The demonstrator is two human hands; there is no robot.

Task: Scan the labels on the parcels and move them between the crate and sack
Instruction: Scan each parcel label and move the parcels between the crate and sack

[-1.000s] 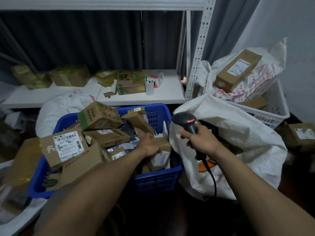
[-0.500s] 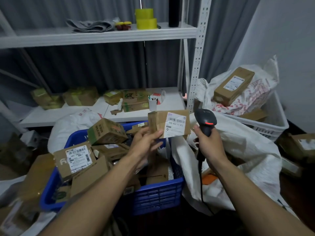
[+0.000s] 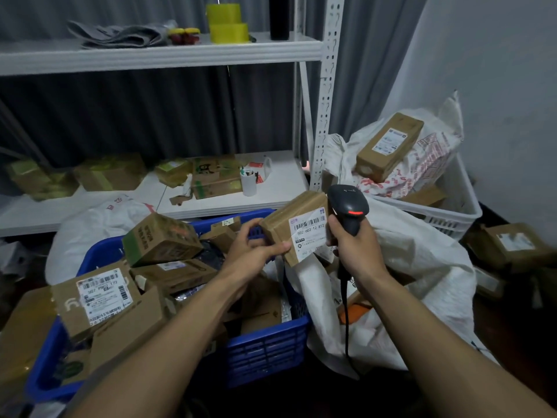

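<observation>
Nearer the scanner (image 3: 348,206) than before, our left grip (image 3: 253,248) is pinching the stiff parcel (image 3: 297,227) endwise (probably light); right grip (image 3: 355,245) is clasping that scanner.

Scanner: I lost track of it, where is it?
Head view, centre-right: the right hand grips the scanner beside the parcel, above the white sack.

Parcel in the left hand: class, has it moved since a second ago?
Yes. The parcel lay down inside the blue crate; now the left hand holds it lifted above the crate, rightward, beside the scanner.
</observation>
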